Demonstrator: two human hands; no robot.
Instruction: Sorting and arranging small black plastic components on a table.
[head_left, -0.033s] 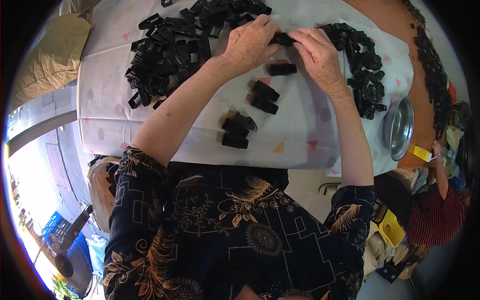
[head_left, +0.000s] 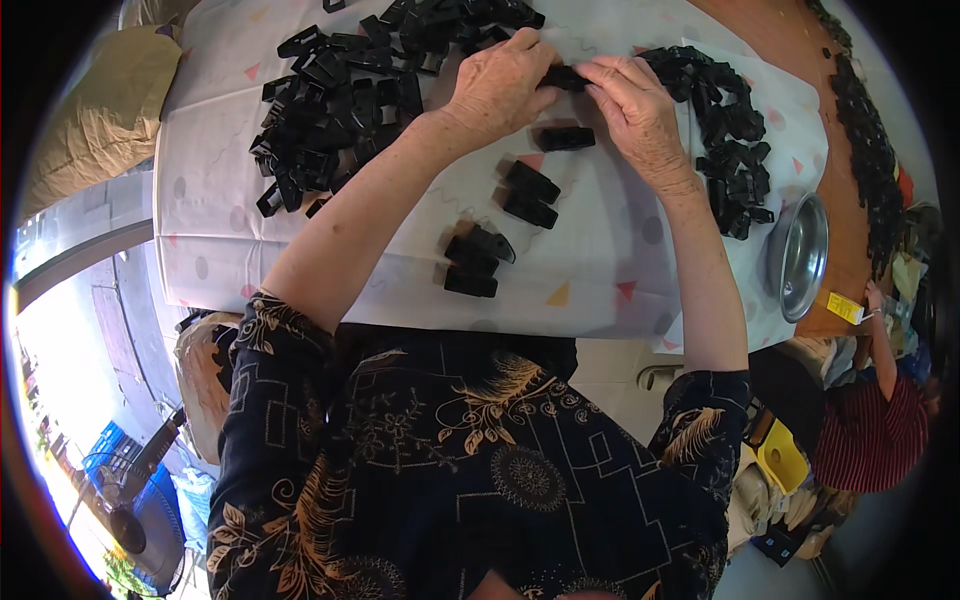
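Note:
Between my hands, over the far middle of the table, is a small black plastic piece (head_left: 568,79). My left hand (head_left: 500,85) pinches its left end, and the closed fingers of my right hand (head_left: 637,112) grip its right end. Fingers cover much of it, so its exact kind is hidden. Just below my hands lies one black block-like piece (head_left: 565,138). Nearer to me are a pair of similar pieces (head_left: 530,192) and another small group (head_left: 472,262). A big heap of loose black plastic pieces (head_left: 335,110) spreads beside my left forearm.
Right of my right hand, a curved pile of black pieces (head_left: 728,125) lies on the patterned white tablecloth (head_left: 590,285). A metal bowl (head_left: 798,258) stands at the right edge. Beyond it are a brown surface with more black parts (head_left: 868,170) and another person in a striped top (head_left: 872,435).

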